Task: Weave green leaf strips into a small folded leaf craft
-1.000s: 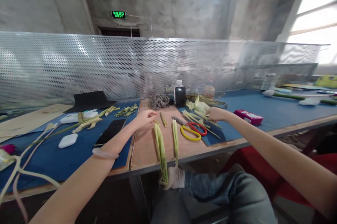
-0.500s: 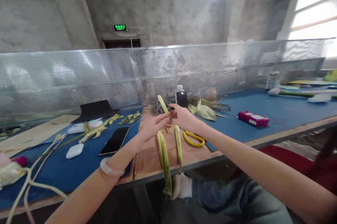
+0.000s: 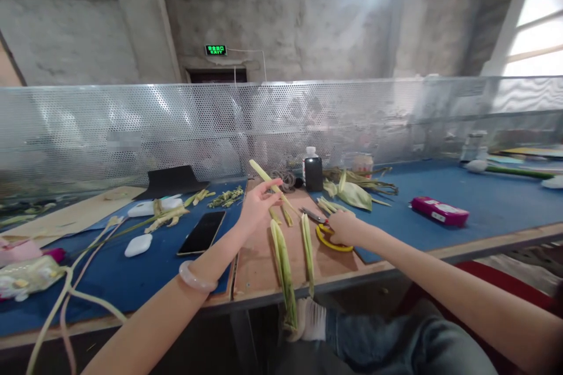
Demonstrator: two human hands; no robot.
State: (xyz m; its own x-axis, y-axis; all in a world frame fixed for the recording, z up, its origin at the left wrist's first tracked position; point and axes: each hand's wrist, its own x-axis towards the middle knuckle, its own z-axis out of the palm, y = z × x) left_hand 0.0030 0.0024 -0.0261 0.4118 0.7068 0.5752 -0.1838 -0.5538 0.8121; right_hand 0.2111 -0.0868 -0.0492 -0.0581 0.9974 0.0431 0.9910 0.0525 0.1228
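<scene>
My left hand [image 3: 255, 206] pinches a pale green leaf strip [image 3: 260, 170], which slants up and to the left over the brown board [image 3: 255, 263]. Closed around the yellow handles of a pair of scissors [image 3: 323, 239], my right hand [image 3: 343, 227] rests at the board's right side. The scissor blades point left, toward the leaf pieces. A long folded leaf [image 3: 284, 269] lies on the board and hangs over the front edge. Beside it is a narrower leaf strip [image 3: 307, 249]. Short leaf pieces [image 3: 287, 215] lie below my left fingers.
A phone [image 3: 202, 233] and a white case [image 3: 138, 245] lie on the blue table to the left, near pale cords [image 3: 65, 287]. Behind the board stand a dark-fronted bottle [image 3: 313, 172] and a wire coil [image 3: 285, 180]. A magenta box [image 3: 440, 211] sits right.
My right hand has left the leaf strip and moved down and right onto the scissors. My left hand still holds the strip, slightly further left. The view has shifted a little.
</scene>
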